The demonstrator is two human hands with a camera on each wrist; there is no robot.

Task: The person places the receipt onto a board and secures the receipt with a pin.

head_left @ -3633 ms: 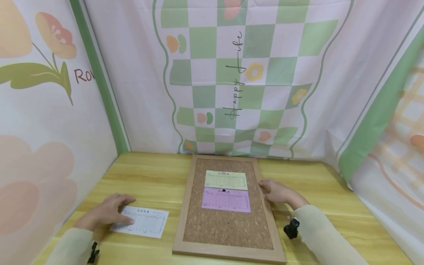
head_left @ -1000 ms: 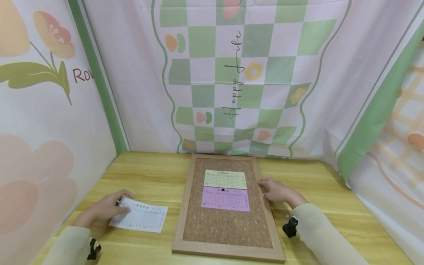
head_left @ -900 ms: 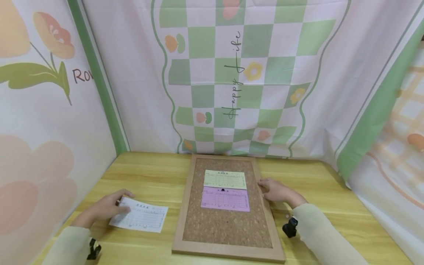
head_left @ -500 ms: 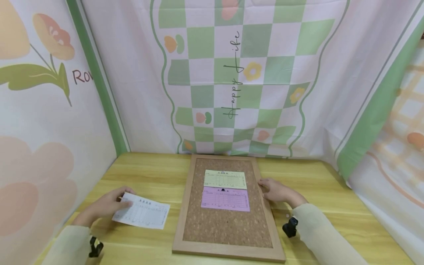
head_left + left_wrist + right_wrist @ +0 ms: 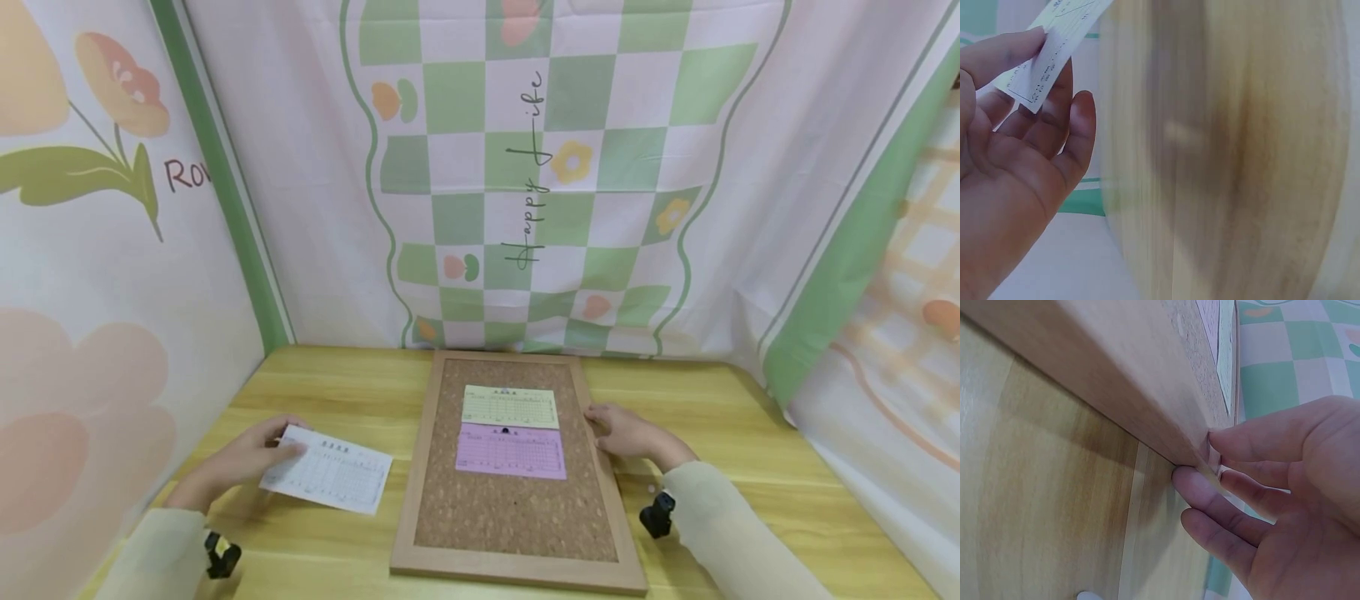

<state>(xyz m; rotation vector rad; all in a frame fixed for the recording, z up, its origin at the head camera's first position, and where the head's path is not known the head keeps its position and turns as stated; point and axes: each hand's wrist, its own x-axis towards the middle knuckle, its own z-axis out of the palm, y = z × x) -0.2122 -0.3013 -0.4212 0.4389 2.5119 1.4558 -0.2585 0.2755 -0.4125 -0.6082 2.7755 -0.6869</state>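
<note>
My left hand pinches a white printed form at its left side, thumb on top and fingers beneath. In the left wrist view the form slants up from between thumb and fingers, raised over the table. A wood-framed corkboard lies flat in the middle. My right hand grips its right frame edge, the thumb on the frame and the fingers against its side. On the cork, a yellow form lies just above a purple form; a black pushpin sits at the purple form's top.
The wooden table ends at a checkered curtain behind the board. Printed cloth walls stand at left and right. A small white round object lies on the table right of the board.
My left hand has picked up the white form from the table and moved it up and slightly right, towards the board. The right hand and the board have stayed in place.
</note>
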